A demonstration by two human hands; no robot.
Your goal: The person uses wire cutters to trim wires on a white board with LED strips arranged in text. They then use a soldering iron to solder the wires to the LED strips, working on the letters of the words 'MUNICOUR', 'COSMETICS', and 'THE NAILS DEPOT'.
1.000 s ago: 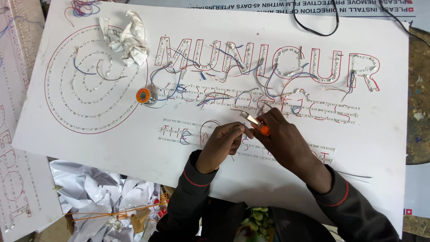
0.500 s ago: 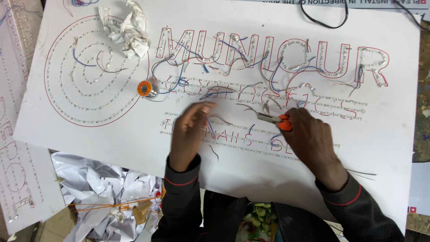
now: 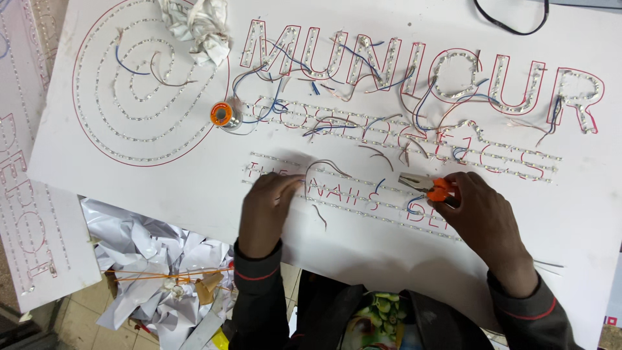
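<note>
The left hand (image 3: 267, 206) is lying palm down on the white sign board (image 3: 194, 188), fingers curled loosely, with the fingertips touching the near end of a thin grey wire (image 3: 317, 170) that is arching up from the board just right of the hand. Whether the fingers are actually pinching the wire cannot be told.

The right hand (image 3: 483, 217) is closed around the orange handles of a pair of pliers (image 3: 424, 186). The metal nose is pointing left and resting just above the board, near a row of small lights (image 3: 363, 185) and a short blue wire (image 3: 413, 209).

The board is carrying outlined letters filled with light strips, with blue, red and grey wires looping between them. A spool of solder (image 3: 221, 115) with an orange core is sitting far left of the hands, beside a spiral of lights (image 3: 139, 97). A crumpled white rag (image 3: 194, 29) is lying at the far edge over the spiral. A black cable (image 3: 512, 26) is curving at the far right. Crumpled paper (image 3: 142, 253) is piling up below the near left edge of the board.
</note>
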